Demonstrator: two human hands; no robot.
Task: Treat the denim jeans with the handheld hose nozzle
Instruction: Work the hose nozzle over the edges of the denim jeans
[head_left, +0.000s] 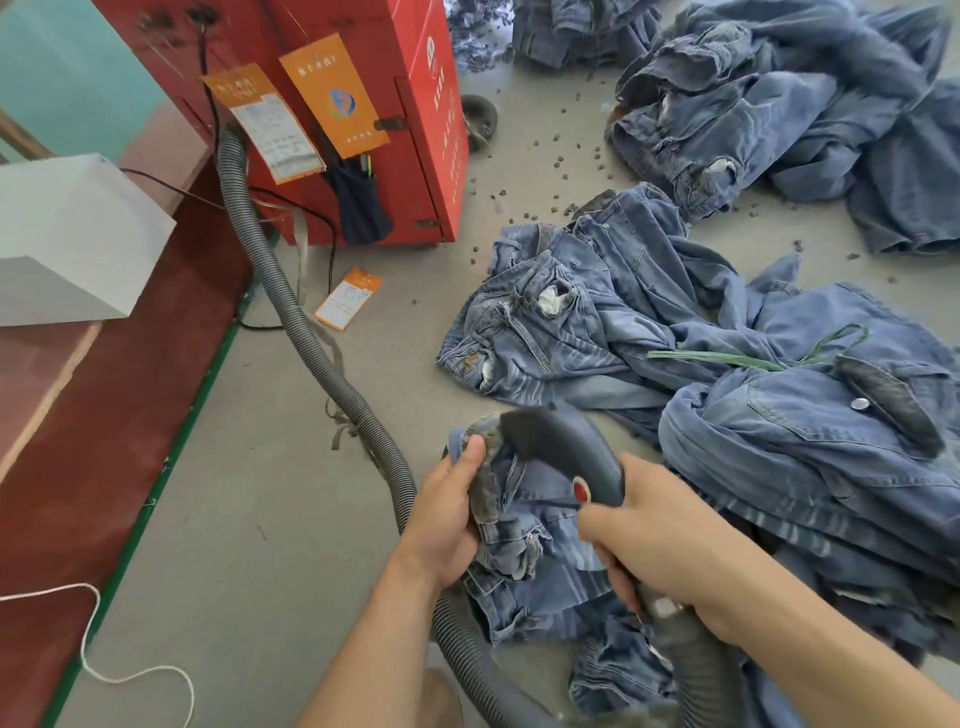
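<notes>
A pair of blue denim jeans (524, 566) lies bunched on the floor in the lower middle. My left hand (447, 514) grips a frayed, dark edge of the jeans, thumb on top. My right hand (670, 551) holds the grey hose nozzle (561, 441) by its curved handle. The nozzle's wide mouth sits against the frayed edge just above my left thumb. A grey ribbed hose (291, 312) runs from the nozzle across the floor to the red machine.
A red machine cabinet (363, 104) with orange tags stands at the back left. More jeans (597, 312) lie in heaps (779, 114) to the right and behind, among small dark bits scattered on the floor. A red-brown bench (104, 415) with a white box (67, 239) runs along the left.
</notes>
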